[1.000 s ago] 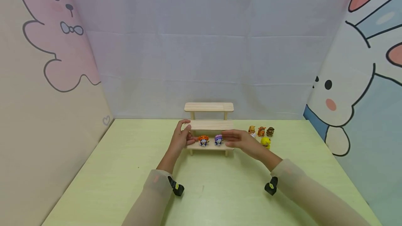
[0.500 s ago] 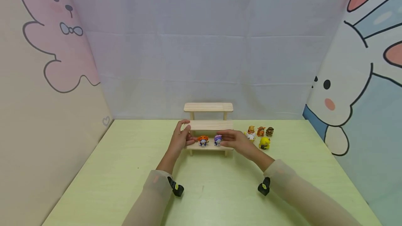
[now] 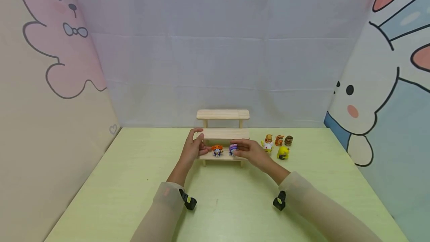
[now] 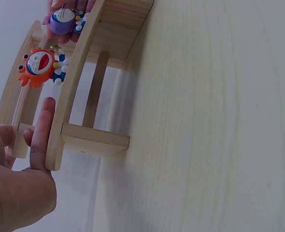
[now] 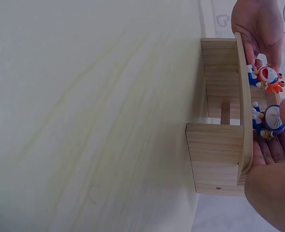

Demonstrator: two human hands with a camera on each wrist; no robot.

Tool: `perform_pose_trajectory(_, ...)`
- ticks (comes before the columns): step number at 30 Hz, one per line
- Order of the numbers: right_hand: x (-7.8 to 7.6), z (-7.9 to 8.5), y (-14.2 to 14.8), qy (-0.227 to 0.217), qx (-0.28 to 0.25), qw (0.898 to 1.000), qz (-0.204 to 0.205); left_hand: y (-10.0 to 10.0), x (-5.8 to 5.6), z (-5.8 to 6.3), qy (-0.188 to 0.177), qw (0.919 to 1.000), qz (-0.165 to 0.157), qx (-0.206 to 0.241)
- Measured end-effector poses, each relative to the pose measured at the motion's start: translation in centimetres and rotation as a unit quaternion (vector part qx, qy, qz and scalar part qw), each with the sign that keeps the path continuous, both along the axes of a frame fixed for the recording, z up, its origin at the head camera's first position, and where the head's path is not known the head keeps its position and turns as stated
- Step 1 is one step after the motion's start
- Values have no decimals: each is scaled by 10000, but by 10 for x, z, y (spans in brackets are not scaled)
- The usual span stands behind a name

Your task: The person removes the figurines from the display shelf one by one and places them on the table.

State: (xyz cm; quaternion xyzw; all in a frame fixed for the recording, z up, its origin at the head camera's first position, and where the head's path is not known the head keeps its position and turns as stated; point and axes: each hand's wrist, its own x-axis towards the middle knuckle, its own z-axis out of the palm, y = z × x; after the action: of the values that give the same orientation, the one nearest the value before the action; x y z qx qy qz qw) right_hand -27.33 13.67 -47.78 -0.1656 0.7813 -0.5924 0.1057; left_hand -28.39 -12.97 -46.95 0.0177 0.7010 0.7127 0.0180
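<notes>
A tiered wooden display stand (image 3: 223,134) stands at the back of the table. My left hand (image 3: 191,149) holds its left end, thumb and index finger at the middle tier, other fingers over the bottom tier. A Doraemon figurine with an orange crab hat (image 3: 217,150) stands on the bottom tier, just right of those fingers; it shows larger in the left wrist view. To its right is a purple-hatted Doraemon figurine (image 5: 273,118). My right hand (image 3: 252,153) pinches this one, fingers behind it and thumb in front, at the bottom tier.
Right of the stand, several small figurines are on the table: a white-bodied one (image 3: 267,145), an orange one (image 3: 279,140), a brown one (image 3: 288,140) and a yellow one (image 3: 283,153). A pale curtain (image 3: 218,47) hangs behind, with cartoon panels at both sides.
My right hand has moved slightly left, and its fingers have closed round the purple-hatted figurine. The white-bodied figurine behind that hand shows more fully. My left hand stays in place.
</notes>
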Motion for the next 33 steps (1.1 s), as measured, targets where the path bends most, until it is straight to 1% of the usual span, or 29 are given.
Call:
perform_pose_trajectory(5,3,1,-3,27,6,9999,-152,0,0,0,3,10000,60,-46)
perform_pose_trajectory(7,4,2,-4,86,35,9998,-197,0,1,0,11,10000,66,-48)
perform_pose_trajectory(14,5,2,-6,73,84,9993,-357,0,2,0,28,10000,53,-23)
perform_pose_trajectory(19,6,2,-6,92,16,9993,-361,0,3,1,28,10000,34,-64)
perform_pose_trajectory(26,8,3,-2,37,-143,9996,-249,0,3,1,28,10000,20,-40)
perform_pose_trajectory(33,10,8,6,-45,-103,9993,-367,1,3,3,40,9999,80,-113)
